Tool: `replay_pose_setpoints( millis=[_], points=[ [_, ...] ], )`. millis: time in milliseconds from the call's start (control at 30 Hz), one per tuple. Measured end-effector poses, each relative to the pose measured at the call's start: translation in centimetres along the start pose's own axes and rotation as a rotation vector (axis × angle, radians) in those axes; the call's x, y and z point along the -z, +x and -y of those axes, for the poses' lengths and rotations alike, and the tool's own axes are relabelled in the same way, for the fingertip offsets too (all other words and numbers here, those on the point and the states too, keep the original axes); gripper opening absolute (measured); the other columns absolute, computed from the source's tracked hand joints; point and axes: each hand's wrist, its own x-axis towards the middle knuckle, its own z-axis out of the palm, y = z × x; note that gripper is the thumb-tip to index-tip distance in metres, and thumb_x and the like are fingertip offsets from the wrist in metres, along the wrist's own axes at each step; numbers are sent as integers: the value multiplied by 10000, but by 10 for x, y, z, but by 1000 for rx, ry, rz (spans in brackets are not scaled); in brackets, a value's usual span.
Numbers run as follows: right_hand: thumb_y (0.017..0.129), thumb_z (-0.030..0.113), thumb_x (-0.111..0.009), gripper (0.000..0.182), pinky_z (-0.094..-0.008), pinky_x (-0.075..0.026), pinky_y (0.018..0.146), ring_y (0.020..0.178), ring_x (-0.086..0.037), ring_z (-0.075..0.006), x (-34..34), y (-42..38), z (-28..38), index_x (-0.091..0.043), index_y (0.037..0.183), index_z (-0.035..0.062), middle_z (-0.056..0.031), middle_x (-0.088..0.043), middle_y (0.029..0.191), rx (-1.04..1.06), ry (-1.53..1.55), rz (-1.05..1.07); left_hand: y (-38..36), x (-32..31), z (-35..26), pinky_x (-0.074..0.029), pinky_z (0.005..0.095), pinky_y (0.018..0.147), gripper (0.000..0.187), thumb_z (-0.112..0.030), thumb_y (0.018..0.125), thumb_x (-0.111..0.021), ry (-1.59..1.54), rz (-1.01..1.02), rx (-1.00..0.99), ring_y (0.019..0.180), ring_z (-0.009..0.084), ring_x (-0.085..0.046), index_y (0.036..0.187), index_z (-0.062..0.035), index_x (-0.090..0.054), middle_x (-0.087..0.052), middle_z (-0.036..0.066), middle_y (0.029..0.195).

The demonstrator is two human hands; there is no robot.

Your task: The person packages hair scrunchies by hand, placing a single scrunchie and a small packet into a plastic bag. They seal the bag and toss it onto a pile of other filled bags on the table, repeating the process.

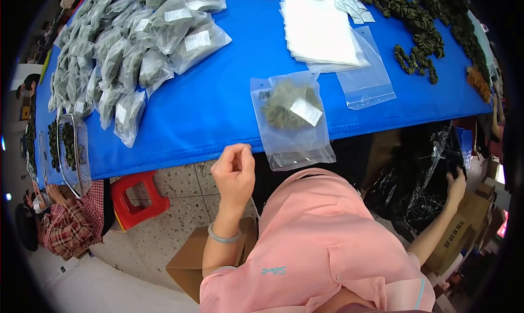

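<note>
1. With the filled clear bag (291, 124) as the clock's centre, it lies on the worktop (202, 111), its 6 o'clock end overhanging the edge; a brush from the shirt (322, 225) could drag it off.
2. Left hand (234, 168), 8 o'clock: grip curled, with nothing visible in it; a careless swing could knock the bag.
3. Right hand (457, 185), 4 o'clock, at the black plastic (431, 173): I cannot tell whether its grip is clenched. Tugging could tear the film.
4. The bag's seal is unclear; if unsealed, tilting might spill the dark green bundle inside.
</note>
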Motion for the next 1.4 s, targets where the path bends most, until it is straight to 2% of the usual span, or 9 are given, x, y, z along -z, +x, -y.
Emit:
replay_pose_setpoints(
  millis=[67, 167, 367, 533, 667, 867, 1033, 1167, 1400],
  points=[
    [858, 30, -684, 319, -319, -507, 885, 994, -644, -242, 1, -9, -14, -684, 1176, 54, -84, -673, 1135, 103, -544, 5, 3, -3, 3, -407, 247, 572, 44, -61, 837, -691, 167, -17, -205, 609, 118, -523, 878, -74, -698, -616, -9, 661],
    [765, 17, -762, 350, -332, -507, 887, 1012, -626, -220, -112, -11, 110, -718, 1102, 104, -48, -654, 1165, 692, -232, 62, 18, -10, 5, -451, 286, 734, 135, -39, 774, -731, 637, -103, -850, 783, 175, -598, 886, -108, -703, -666, -6, 770],
    [854, 142, -697, 332, -379, -444, 1026, 1276, -531, -224, -202, -29, 172, -658, 1182, 175, 3, -596, 1341, 1198, 58, 261, 14, -25, 12, -398, 332, 903, 174, -54, 744, -757, 497, -39, -985, 960, 215, -596, 893, -131, -709, -688, 6, 898],
    [840, 90, -709, 307, -384, -477, 959, 1195, -580, -245, -213, -29, 168, -641, 1131, 157, -10, -638, 1251, 1037, 444, 528, 15, -25, 7, -380, 333, 904, 168, -63, 752, -767, 238, 110, -769, 912, 194, -598, 897, -128, -713, -686, 17, 923],
    [804, 27, -716, 266, -371, -493, 882, 1074, -622, -265, -207, -37, 160, -641, 1038, 127, -27, -678, 1108, 381, 648, 570, 13, -25, 0, -371, 328, 888, 175, -64, 747, -775, 73, 49, -465, 897, 180, -590, 901, -120, -716, -681, 8, 871],
    [742, -23, -731, 205, -330, -489, 825, 947, -631, -247, -206, -51, 192, -667, 911, 73, -64, -678, 1021, 1001, 370, 246, 14, -29, -6, -360, 322, 878, 161, -65, 748, -778, 55, 56, -472, 874, 170, -586, 889, -115, -720, -670, 2, 826],
    [789, -13, -717, 134, -298, -485, 775, 875, -614, -203, -214, -54, 187, -669, 889, 62, -66, -674, 1011, 687, 683, 496, 16, -28, -7, -348, 318, 873, 140, -62, 752, -777, 109, 43, -515, 831, 159, -575, 869, -117, -722, -655, -3, 794],
    [846, 18, -701, 49, -261, -464, 718, 798, -581, -153, -214, -57, 188, -666, 857, 50, -50, -670, 938, 79, 930, 560, 13, -28, -5, -336, 308, 860, 86, -55, 787, -756, 10, 68, -401, 767, 140, -549, 802, -115, -697, -645, -16, 783],
    [887, 37, -676, 43, -240, -445, 677, 748, -546, -122, -215, -61, 190, -653, 851, 36, -42, -653, 907, -63, 775, 523, 7, -38, -4, -336, 304, 840, 109, -79, 820, -740, 137, 1, -359, 709, 125, -512, 765, -109, -651, -631, -35, 759]
  ],
)
